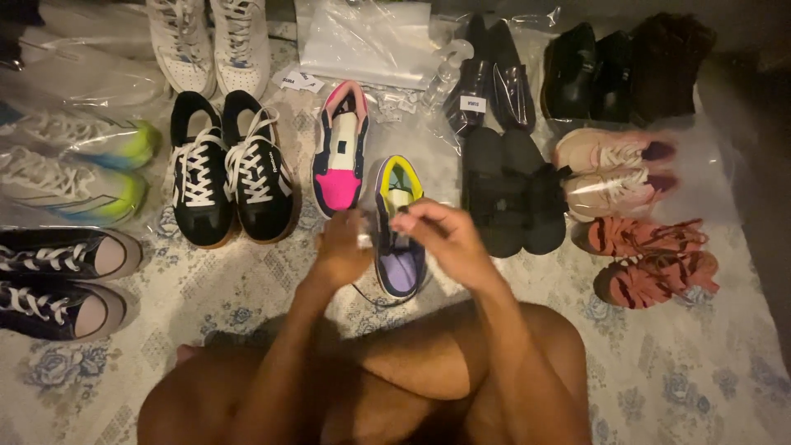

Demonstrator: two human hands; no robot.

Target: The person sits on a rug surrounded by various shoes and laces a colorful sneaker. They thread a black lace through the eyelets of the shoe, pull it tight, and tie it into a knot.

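My left hand (342,247) and my right hand (441,239) meet over a multicoloured sneaker (399,198) with a yellow collar and purple toe, which lies on the patterned cloth (247,288). The left fingers pinch something small and pale; what it is I cannot make out. My right fingers are bent close together above the sneaker's tongue, and a dark lace trails below the shoe. Its partner sneaker (340,148), pink and navy with no lace, lies just to the left and farther away.
Pairs of shoes surround me: black-and-white sneakers (231,169), white sneakers (210,41), neon ones in plastic (74,165), dark canvas shoes (58,280), black boots (511,189), pink sneakers (614,169), red sandals (651,259), black dress shoes (490,74). My bare knees fill the foreground.
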